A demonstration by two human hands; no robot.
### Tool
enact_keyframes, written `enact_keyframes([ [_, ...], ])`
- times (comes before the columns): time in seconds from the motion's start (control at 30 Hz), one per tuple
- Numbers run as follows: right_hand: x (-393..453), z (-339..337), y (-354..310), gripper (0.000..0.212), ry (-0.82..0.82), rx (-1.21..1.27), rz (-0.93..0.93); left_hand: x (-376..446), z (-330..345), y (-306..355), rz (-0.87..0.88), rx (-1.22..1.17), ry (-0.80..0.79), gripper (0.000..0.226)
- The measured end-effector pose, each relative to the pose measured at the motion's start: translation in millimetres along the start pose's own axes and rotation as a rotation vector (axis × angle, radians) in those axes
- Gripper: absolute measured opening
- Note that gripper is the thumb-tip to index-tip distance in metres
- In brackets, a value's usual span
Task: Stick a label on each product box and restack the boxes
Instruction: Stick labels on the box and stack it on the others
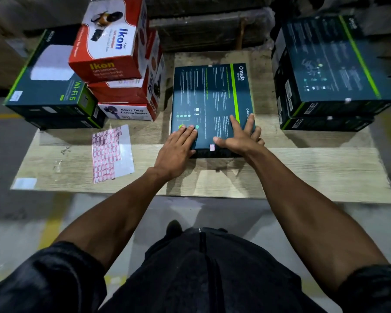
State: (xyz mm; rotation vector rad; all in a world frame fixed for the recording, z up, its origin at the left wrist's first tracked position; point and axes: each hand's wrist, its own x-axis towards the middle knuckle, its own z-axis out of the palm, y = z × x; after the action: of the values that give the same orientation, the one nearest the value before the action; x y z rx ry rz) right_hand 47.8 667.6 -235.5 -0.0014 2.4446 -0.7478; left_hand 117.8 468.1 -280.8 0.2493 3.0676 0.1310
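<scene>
While both hands lie flat on its near end, the dark teal Omada box point(212, 105) rests face-down in the middle of the pale wooden board point(303, 172). The left hand point(175, 150) presses its straight fingers on the near-left corner of the box top, and the right hand point(239, 136) spreads its fingers wide over the near-right part, thumb pointing toward the left hand; neither hand curls round anything. A small pink label point(212, 147) sits at the near edge of the box between the two hands. To the left on the board lies a sheet of red-bordered labels point(111, 152), many squares already gone from it. Behind that sheet stands a pile of red and white Ikon boxes point(113, 53), with a stack of two Wi-Fi boxes point(48, 86) just beside it. At the right end of the board another stack of dark boxes point(330, 71) rises well apart from the hands.
</scene>
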Motion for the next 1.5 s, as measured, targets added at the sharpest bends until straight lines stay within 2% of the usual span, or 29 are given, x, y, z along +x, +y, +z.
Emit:
enact_keyframes([
  [0.07,-1.7,-1.1,-0.2,0.097,-0.012,0.015,0.001,0.5,-0.2,0.6,-0.004,-0.001,-0.004,0.061],
  [0.2,-0.2,3.7,-3.0,0.109,0.013,-0.018,0.029,0.2,1.2,2.3,-0.016,0.007,0.006,0.061],
  [0.3,2.4,9.7,-3.7,0.115,0.079,-0.066,0.044,-0.2,1.9,3.3,-0.027,0.006,0.016,0.061],
  [0.53,2.0,19.9,-11.3,0.109,0.231,-0.071,0.078,0.0,2.2,7.2,-0.058,-0.021,0.036,0.061],
  [0.83,5.8,1.4,-2.2,0.112,-0.035,0.025,0.026,1.0,-2.5,13.5,-0.116,-0.111,0.057,0.062],
  [1.1,4.5,19.9,-8.7,0.107,0.198,-0.145,0.060,2.9,-3.2,18.1,-0.165,-0.171,0.090,0.062],
  [1.33,1.0,14.2,10.2,0.102,0.116,-0.293,-0.104,0.9,-5.4,19.8,-0.170,-0.141,0.070,0.062],
  [1.5,2.2,10.5,23.1,0.089,0.141,-0.491,-0.376,-1.5,-1.4,17.9,-0.113,-0.036,0.048,0.061],
])
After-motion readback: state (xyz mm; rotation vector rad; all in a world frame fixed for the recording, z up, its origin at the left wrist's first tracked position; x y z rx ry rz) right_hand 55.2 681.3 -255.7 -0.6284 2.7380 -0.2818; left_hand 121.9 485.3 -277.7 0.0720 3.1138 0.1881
